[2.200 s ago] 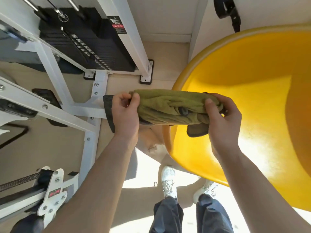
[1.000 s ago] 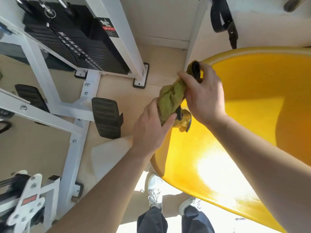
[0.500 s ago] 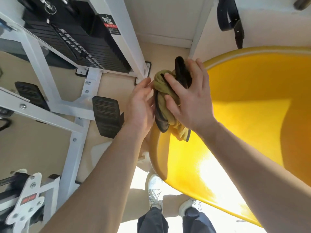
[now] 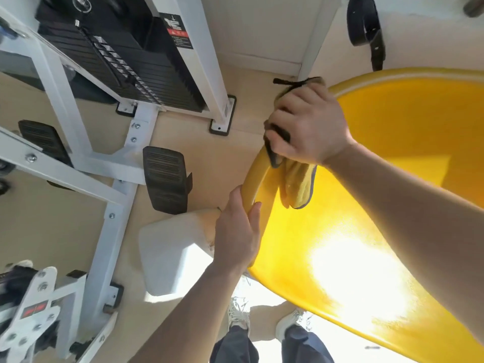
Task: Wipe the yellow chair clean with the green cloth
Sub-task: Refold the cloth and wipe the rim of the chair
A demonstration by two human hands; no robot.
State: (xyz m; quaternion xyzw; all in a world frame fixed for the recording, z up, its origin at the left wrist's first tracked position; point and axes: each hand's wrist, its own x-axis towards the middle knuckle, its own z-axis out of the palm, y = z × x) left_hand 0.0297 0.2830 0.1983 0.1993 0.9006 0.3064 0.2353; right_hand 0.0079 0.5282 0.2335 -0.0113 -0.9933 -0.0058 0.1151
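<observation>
Your right hand (image 4: 307,124) is gripping the green cloth (image 4: 297,183) and pressing it over the rim of the yellow chair (image 4: 392,166), a loose end hanging inside the shell. Your left hand (image 4: 239,233) is clasping the same rim just below, apart from the right.

A white weight machine (image 4: 104,244) stands on the beige floor (image 4: 214,158), carrying a black weight stack (image 4: 125,61). A black footplate (image 4: 166,183) sits beside its frame. A black strap (image 4: 377,48) hangs against the wall.
</observation>
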